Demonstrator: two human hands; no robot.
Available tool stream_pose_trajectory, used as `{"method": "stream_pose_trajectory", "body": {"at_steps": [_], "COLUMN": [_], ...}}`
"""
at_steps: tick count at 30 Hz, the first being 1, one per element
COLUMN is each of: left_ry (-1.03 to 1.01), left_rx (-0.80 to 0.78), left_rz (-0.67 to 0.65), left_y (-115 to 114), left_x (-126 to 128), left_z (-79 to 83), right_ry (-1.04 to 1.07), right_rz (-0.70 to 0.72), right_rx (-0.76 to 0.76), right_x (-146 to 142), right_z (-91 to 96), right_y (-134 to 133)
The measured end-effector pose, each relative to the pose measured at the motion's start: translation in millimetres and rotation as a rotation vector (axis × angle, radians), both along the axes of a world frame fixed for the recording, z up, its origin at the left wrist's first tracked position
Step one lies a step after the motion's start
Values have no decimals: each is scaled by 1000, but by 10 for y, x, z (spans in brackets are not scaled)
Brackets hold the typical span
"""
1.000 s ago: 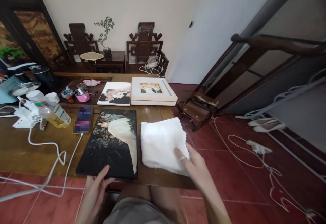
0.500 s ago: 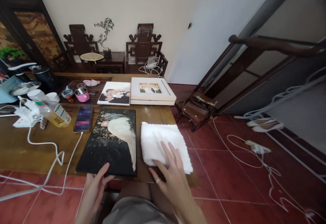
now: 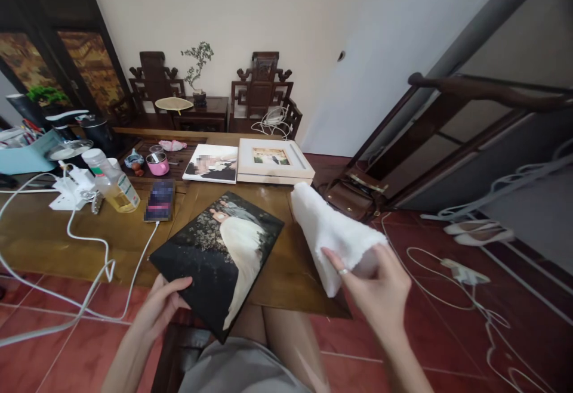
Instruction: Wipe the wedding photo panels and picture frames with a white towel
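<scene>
A dark wedding photo album point(image 3: 201, 262), its cover showing a pale flowing gown, is turned at an angle over the front of the wooden table point(image 3: 277, 285). My left hand point(image 3: 168, 300) grips its lower left edge, thumb on top and fingers beneath. To the right, my right hand point(image 3: 376, 279) pinches a folded white towel point(image 3: 326, 226) between thumb and fingers. The towel is partly lifted and stands tilted near the table's right edge, apart from the album. A ring shows on one finger of the right hand.
Behind the album lie a white photo book point(image 3: 212, 163) and a white framed box point(image 3: 275, 163). At left are a charging phone point(image 3: 160, 201), a bottle point(image 3: 117, 187), a pink cup point(image 3: 157, 164) and a power strip point(image 3: 76, 190) with trailing cables. A brown bag point(image 3: 349, 196) sits beyond the right edge.
The album has rotated clockwise, with its near corner now over my lap. My right hand has closed on the towel and raised it from lying flat, moving right.
</scene>
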State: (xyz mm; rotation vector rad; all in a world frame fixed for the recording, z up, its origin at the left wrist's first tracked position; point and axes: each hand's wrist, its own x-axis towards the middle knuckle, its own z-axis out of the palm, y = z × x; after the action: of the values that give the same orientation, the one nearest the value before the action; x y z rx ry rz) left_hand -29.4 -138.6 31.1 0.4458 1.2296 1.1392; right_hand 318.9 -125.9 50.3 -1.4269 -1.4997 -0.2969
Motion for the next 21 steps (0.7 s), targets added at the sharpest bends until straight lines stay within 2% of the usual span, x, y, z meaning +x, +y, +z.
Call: {"method": "stream_pose_trajectory", "body": {"at_steps": [4,6,9,11,13,15,18,21], "left_ry": [-38,-51,-32,24,145,276,406,507], "left_rx": [13,20,5,50,110,193,314,303], "left_rz": [-181,-272,-394,-387,-369,-356,-360,-398], "left_y": [161,288,505,640,753,849,991,1156], "left_x": [-111,-143,-142,-106,-55,-5,39,27], "left_z": [-14,-10,30,61,74,57,-13,-99], "right_ry": [-12,138,471,611,656,623,455,151], "right_rz": [40,67,155,228,260,240,170,120], "right_rx": [-55,-104,-157,-200,-259,-321,-367,-257], "right_x": [217,331,462,501,503,481,451,472], "right_z": [158,186,179,136,70,3,-29,70], "right_y": [-8,27,153,266,375,467,559,609]}}
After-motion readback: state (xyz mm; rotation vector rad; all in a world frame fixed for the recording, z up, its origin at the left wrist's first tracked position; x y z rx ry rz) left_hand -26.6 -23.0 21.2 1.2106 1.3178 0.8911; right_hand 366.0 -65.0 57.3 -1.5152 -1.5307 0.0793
